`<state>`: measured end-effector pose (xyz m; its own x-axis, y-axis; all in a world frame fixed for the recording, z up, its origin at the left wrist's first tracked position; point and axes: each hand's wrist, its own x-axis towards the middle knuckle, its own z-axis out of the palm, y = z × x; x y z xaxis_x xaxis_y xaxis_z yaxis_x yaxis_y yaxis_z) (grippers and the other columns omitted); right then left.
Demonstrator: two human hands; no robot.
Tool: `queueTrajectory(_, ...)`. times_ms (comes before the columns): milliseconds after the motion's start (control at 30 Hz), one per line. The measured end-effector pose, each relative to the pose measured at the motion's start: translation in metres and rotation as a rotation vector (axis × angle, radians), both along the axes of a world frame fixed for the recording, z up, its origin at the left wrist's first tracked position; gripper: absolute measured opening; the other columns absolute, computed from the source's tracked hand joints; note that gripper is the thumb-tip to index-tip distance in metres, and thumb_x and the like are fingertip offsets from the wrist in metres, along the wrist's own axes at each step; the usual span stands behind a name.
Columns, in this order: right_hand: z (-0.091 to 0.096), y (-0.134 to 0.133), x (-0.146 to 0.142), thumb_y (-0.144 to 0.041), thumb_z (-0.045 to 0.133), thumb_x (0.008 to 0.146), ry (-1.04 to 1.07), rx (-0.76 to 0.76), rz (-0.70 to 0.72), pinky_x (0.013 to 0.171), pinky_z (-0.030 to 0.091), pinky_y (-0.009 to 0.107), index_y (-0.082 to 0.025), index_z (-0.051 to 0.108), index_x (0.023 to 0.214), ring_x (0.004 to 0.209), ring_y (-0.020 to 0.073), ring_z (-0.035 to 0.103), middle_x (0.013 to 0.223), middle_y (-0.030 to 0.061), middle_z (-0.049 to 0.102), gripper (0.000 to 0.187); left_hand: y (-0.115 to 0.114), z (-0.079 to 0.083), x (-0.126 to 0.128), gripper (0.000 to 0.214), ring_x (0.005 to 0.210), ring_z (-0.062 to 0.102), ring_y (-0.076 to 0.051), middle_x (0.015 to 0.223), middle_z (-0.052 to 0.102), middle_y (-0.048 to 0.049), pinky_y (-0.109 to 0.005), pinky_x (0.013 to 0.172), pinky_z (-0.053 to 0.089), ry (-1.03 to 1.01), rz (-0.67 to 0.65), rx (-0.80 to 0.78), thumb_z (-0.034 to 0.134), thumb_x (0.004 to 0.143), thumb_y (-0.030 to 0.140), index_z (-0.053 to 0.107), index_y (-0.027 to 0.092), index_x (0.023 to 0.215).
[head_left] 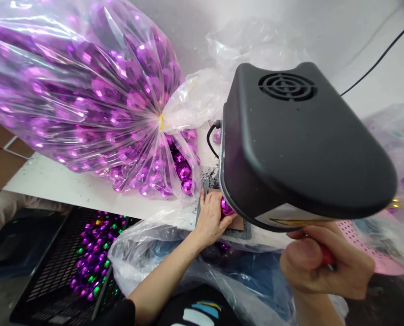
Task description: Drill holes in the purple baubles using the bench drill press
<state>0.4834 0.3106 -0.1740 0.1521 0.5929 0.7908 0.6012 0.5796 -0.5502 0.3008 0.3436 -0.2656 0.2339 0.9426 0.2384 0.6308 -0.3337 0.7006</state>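
1. Head view shows us our left hand [211, 216] closed on a shiny, faceted purple ball [226, 207], with fingers and thumb around it. We see the ball just at the lower left edge of a rounded black machine housing [304, 149], which partly hides it from us.

2. Beneath that hand we find a flat grey base plate [244, 234] with a thin brown board [238, 224] on it, at the front of a white counter [86, 190].

3. Our right hand [329, 262] is wrapped around a red handle [327, 256] near the housing's front; we cannot tell what the handle joins.

4. To our left, a large clear plastic bag [86, 99], gathered with a yellow tie [161, 122], bulges with similar purple balls on the counter.

5. Below it we see a black slatted plastic crate [40, 290] of small shiny purple and green pieces.

6. Beyond our right hand sits a pink perforated plastic basket [375, 253]. Dark specks [210, 173] lie scattered behind our left hand.
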Motion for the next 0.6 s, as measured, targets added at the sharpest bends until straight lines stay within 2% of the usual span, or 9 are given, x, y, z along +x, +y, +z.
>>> queueTrajectory(67, 0.002, 0.001, -0.002, -0.025, 0.06, 0.089, 0.033, 0.037, 0.007, 0.053, 0.042, 0.026, -0.017, 0.065, 0.081, 0.062, 0.012, 0.056, 0.068, 0.0032, 0.059, 0.012, 0.0, 0.0, 0.001, 0.033, 0.121, 0.061, -0.031, 0.116, 0.069, -0.0116, -0.064, 0.126, 0.024, 0.001, 0.001, 0.007, 0.062, 0.092, 0.043, 0.062, 0.023, 0.119)
queueTrajectory(267, 0.016, -0.001, -0.001, -0.02, 0.061, 0.085, -0.057, -0.03, 0.013, 0.053, 0.046, 0.027, -0.017, 0.065, 0.078, 0.061, 0.0135, 0.058, 0.066, 0.0036, 0.06, 0.009, 0.0, 0.0, 0.001, 0.038, 0.125, 0.059, -0.031, 0.118, 0.069, -0.0098, -0.061, 0.124, 0.031, 0.003, 0.004, -0.01, 0.064, 0.091, 0.042, 0.061, 0.026, 0.124)
queueTrajectory(433, 0.006, 0.001, 0.002, -0.022, 0.059, 0.084, -0.071, 0.016, 0.034, 0.052, 0.047, 0.03, -0.022, 0.064, 0.081, 0.058, 0.0164, 0.057, 0.063, 0.0017, 0.056, 0.006, 0.0, 0.0, -0.001, 0.036, 0.123, 0.06, -0.03, 0.119, 0.07, -0.0096, -0.058, 0.122, 0.036, 0.012, -0.012, -0.052, 0.062, 0.091, 0.041, 0.062, 0.027, 0.125)
queueTrajectory(600, -0.002, -0.002, 0.01, -0.02, 0.062, 0.081, -0.144, -0.014, 0.015, 0.055, 0.047, 0.029, -0.02, 0.063, 0.08, 0.064, 0.0165, 0.06, 0.068, 0.0035, 0.06, 0.001, -0.001, 0.0, -0.002, 0.039, 0.124, 0.059, -0.032, 0.119, 0.07, -0.0098, -0.054, 0.118, 0.04, 0.006, -0.008, -0.051, 0.062, 0.09, 0.041, 0.062, 0.028, 0.126)
